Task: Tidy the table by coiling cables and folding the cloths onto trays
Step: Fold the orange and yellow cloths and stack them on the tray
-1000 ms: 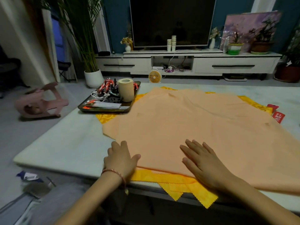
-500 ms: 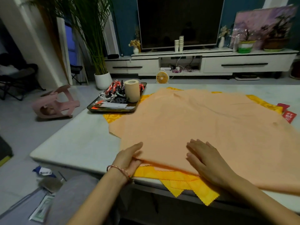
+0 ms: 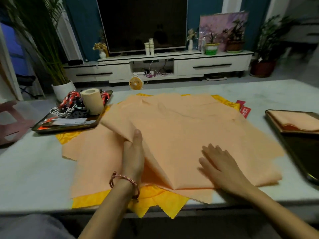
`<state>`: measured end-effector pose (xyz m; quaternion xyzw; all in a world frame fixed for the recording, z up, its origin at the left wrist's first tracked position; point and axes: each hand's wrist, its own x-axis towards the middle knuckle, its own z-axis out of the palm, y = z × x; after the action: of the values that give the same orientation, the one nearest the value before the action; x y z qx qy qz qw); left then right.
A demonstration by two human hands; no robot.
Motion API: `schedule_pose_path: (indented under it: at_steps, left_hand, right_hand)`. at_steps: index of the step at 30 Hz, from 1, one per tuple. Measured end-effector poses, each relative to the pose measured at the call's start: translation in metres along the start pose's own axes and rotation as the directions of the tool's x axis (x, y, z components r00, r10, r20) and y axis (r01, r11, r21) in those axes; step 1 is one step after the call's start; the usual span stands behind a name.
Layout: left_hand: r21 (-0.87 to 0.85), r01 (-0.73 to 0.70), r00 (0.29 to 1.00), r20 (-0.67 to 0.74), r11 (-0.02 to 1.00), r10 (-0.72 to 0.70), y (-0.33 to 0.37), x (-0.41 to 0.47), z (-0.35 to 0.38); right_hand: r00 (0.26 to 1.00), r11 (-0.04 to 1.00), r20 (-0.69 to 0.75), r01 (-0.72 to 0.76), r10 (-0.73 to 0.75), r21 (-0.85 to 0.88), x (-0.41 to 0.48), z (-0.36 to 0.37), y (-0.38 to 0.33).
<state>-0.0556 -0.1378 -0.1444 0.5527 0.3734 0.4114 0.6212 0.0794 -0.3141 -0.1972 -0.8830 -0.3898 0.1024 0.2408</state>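
Several cloths lie stacked mid-table (image 3: 31, 169), a peach cloth (image 3: 181, 131) topmost over yellow cloths (image 3: 155, 200). The left hand (image 3: 133, 157) grips its lifted left edge, thumb on top. The right hand (image 3: 219, 166) lies flat on it, fingers straight. A left tray (image 3: 51, 129) holds cables (image 3: 69, 104); a right tray (image 3: 302, 152) holds a folded cloth (image 3: 293, 119).

A dim living room in somebody's home.
A big dark television (image 3: 141, 23) fills the top centre above a long white media unit (image 3: 212, 64). A leaning painting (image 3: 222, 23) and potted plants (image 3: 234, 44) sit at upper right, a tall palm (image 3: 63, 88) at upper left, and a low table (image 3: 25, 169) spreads across the foreground.
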Motion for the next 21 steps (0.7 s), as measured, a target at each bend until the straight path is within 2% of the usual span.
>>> schedule_pose_path:
  at_steps: [1, 2, 3, 4, 5, 6, 7, 8, 9, 11, 12, 14, 16, 17, 21]
  left_hand:
    - [0.082, -0.088, 0.991, 0.107, 0.993, 0.079, 0.008, -0.009, 0.011]
    - [0.135, -0.206, 0.955, 0.244, 0.969, 0.169, 0.014, -0.018, 0.028]
    - [0.154, -0.339, 0.892, 0.367, 0.928, 0.264, 0.020, -0.028, 0.041]
    - [0.178, -0.492, 0.797, 0.487, 0.852, 0.358, 0.022, -0.033, 0.052]
    - [0.194, -0.639, 0.666, 0.622, 0.744, 0.410, 0.020, -0.041, 0.073]
    - [0.221, -0.756, 0.539, 0.744, 0.617, 0.394, 0.014, -0.047, 0.089]
    - [0.284, -0.827, 0.467, 0.826, 0.485, 0.314, 0.003, -0.053, 0.105]
    - [0.360, -0.857, 0.453, 0.867, 0.368, 0.207, -0.010, -0.058, 0.117]
    - [0.422, -0.866, 0.456, 0.886, 0.267, 0.079, -0.023, -0.063, 0.127]
    - [0.446, -0.882, 0.424, 0.892, 0.152, -0.157, -0.049, -0.076, 0.139]
    - [0.436, -0.893, 0.406, 0.886, 0.107, -0.223, -0.058, -0.081, 0.141]
    - [0.419, -0.907, 0.397, 0.887, 0.045, -0.237, -0.066, -0.083, 0.138]
    - [0.407, -0.912, 0.386, 0.893, 0.046, -0.230, -0.067, -0.083, 0.138]
    - [0.407, -0.912, 0.386, 0.896, 0.057, -0.219, -0.064, -0.080, 0.136]
    - [0.400, -0.910, 0.373, 0.905, 0.112, -0.205, -0.053, -0.078, 0.130]
  right_hand:
    - [0.996, 0.969, -0.072, -0.041, 0.060, 0.242, 0.002, -0.007, 0.002]
    - [0.978, 0.864, -0.130, -0.077, 0.162, 0.497, 0.003, -0.020, 0.008]
    - [0.955, 0.708, -0.146, -0.083, 0.257, 0.701, 0.004, -0.031, 0.013]
    - [0.932, 0.544, -0.120, -0.093, 0.343, 0.834, 0.006, -0.042, 0.018]
    - [0.910, 0.390, -0.067, -0.108, 0.410, 0.914, 0.003, -0.057, 0.031]
    - [0.901, 0.255, 0.008, -0.131, 0.434, 0.958, 0.000, -0.067, 0.041]
    - [0.895, 0.148, 0.094, -0.174, 0.436, 0.974, -0.004, -0.078, 0.052]
    - [0.883, 0.091, 0.165, -0.227, 0.439, 0.970, -0.008, -0.086, 0.060]
    - [0.865, 0.081, 0.220, -0.284, 0.450, 0.955, -0.011, -0.090, 0.069]
    - [0.827, 0.166, 0.277, -0.400, 0.489, 0.901, -0.015, -0.095, 0.084]
    - [0.820, 0.228, 0.283, -0.439, 0.498, 0.869, -0.015, -0.095, 0.089]
    - [0.831, 0.409, 0.239, -0.471, 0.502, 0.782, -0.012, -0.094, 0.089]
    - [0.855, 0.650, 0.122, -0.469, 0.504, 0.598, -0.010, -0.088, 0.087]
    - [0.871, 0.730, 0.041, -0.436, 0.490, 0.527, -0.007, -0.083, 0.082]
    - [0.882, 0.834, -0.167, -0.334, 0.442, 0.440, -0.002, -0.073, 0.075]
